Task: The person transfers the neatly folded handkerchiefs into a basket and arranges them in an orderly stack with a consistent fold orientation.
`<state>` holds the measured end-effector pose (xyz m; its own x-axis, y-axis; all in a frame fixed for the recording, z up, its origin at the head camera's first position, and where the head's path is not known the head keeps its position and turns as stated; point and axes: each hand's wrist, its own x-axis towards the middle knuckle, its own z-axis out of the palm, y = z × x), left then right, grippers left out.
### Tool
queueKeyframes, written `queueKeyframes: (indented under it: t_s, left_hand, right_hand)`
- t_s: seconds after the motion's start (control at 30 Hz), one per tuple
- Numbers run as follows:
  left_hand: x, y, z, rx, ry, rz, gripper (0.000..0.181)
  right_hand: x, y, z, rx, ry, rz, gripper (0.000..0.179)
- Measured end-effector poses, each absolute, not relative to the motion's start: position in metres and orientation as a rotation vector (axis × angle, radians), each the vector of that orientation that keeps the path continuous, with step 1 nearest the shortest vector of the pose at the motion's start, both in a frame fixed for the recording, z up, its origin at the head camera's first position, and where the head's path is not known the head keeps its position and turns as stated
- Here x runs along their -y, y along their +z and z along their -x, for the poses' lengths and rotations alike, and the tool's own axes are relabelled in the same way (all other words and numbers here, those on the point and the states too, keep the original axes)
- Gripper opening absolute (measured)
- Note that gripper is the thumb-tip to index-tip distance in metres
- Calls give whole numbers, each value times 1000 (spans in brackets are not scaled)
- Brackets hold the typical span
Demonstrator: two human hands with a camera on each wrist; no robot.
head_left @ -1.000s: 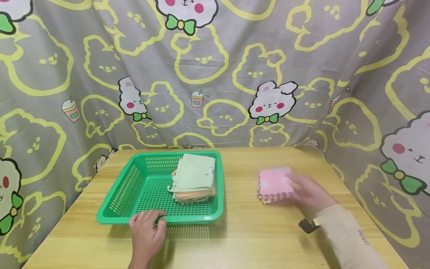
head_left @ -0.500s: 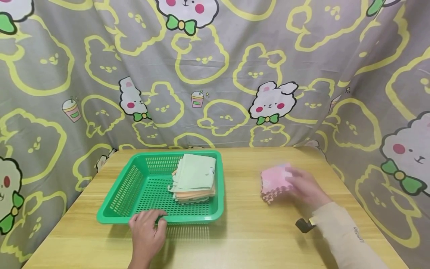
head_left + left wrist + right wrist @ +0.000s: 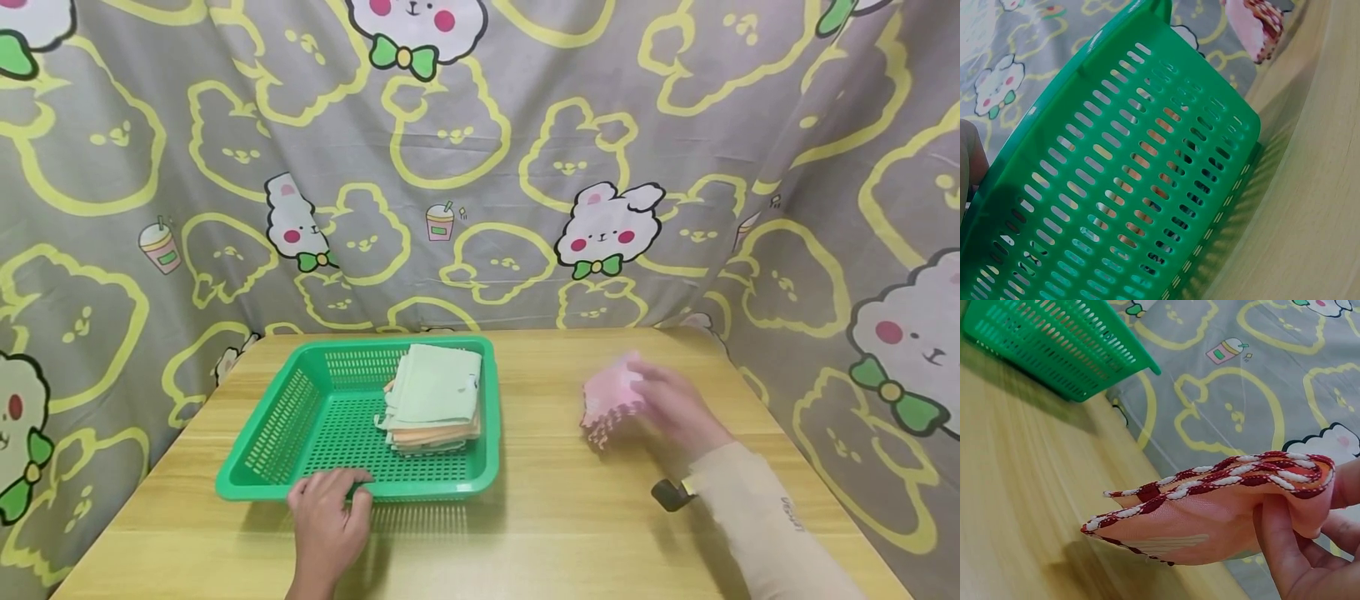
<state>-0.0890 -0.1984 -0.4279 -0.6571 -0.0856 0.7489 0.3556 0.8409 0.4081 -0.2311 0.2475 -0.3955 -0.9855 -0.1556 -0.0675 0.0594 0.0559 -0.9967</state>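
Note:
My right hand pinches a folded pink cloth by its right side, thumb on one face and fingers on the other. In the right wrist view the cloth shows layered edges with red and white braided trim, held above the table. My left hand rests on the near rim of a green plastic basket, fingers bent over the edge. A stack of folded cloths, pale green on top and orange below, lies in the basket's right part. Most of the left hand is outside the left wrist view.
The wooden table extends right of the basket and in front of it. A grey curtain with cartoon rabbits hangs behind and at both sides. A small black device sits at the right sleeve's cuff.
The pink cloth in my right hand has tilted up, its right side rising and its folded edges sagging. The right hand has shifted slightly left and up. The left hand and basket stay put.

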Motion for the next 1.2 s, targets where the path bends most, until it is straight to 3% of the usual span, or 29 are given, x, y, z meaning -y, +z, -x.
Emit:
queueKeyframes:
  t_s: [1.2]
  left_hand:
    - [200,-431,89,2179,-673,199,20]
  right_hand:
    - [-206,-356,242,-2044,-2173,110,53]
